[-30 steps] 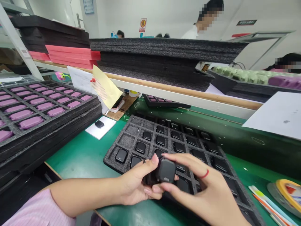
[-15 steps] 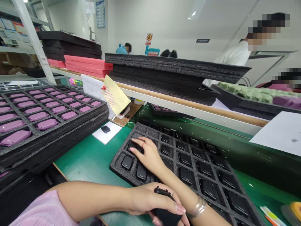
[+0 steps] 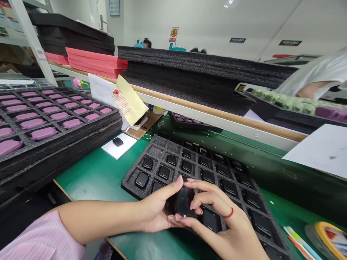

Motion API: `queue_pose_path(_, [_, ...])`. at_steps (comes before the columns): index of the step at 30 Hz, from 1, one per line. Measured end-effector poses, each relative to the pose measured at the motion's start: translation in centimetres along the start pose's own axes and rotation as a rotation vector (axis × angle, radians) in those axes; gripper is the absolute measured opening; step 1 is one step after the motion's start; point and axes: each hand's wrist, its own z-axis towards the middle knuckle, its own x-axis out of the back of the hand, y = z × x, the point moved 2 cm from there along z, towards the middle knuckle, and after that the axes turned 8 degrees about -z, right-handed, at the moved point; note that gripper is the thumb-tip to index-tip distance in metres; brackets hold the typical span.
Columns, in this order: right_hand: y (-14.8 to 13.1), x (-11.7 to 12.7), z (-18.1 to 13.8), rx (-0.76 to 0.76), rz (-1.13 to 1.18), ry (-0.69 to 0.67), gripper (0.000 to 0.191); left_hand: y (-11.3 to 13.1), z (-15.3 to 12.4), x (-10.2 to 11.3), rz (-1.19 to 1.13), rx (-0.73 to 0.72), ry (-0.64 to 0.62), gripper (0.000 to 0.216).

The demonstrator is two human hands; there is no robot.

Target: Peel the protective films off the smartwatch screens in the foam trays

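Both of my hands meet over the front of a black foam tray (image 3: 130,180). My left hand (image 3: 158,207) is wrapped round a dark, glossy, rounded piece (image 3: 184,202) that resembles a smartwatch body. It may hold more than one such piece; the fingers hide part of it. My right hand (image 3: 222,213), with a red band on one finger, closes on the same glossy piece from the right. In the tray's square pockets lie several black watch-like pieces (image 3: 164,172), face up. Some pockets at the far left corner hold nothing.
Stacked foam trays with purple pieces (image 3: 43,133) stand at left. A white pad (image 3: 124,148) bears one black piece. A shelf edge (image 3: 189,108) crosses behind, carrying black foam sheets (image 3: 189,72) and red foam (image 3: 94,61). Tape (image 3: 332,234) lies at right. A person's sleeve (image 3: 317,72) shows beyond.
My right hand has left the tray's far left pockets and come back to my left hand, now gripping the dark piece there. The view has shifted a little, and the person beyond has leaned lower.
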Motion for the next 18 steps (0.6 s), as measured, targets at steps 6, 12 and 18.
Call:
queue_pose_path(6, [-0.5, -0.4, 0.3, -0.036, 0.047, 0.085, 0.005, 0.2, 0.1, -0.3, -0.020, -0.031, -0.097, 0.065])
queue_pose_path(12, [0.6, 0.4, 0.0, -0.259, 0.240, 0.201, 0.007, 0.0, 0.3, 0.3, -0.015, -0.013, -0.100, 0.058])
queue_pose_path(18, [2.2, 1.7, -0.8, -0.576, 0.493, 0.543, 0.017, -0.1, 0.3, 0.3, 0.035, 0.012, -0.151, 0.064])
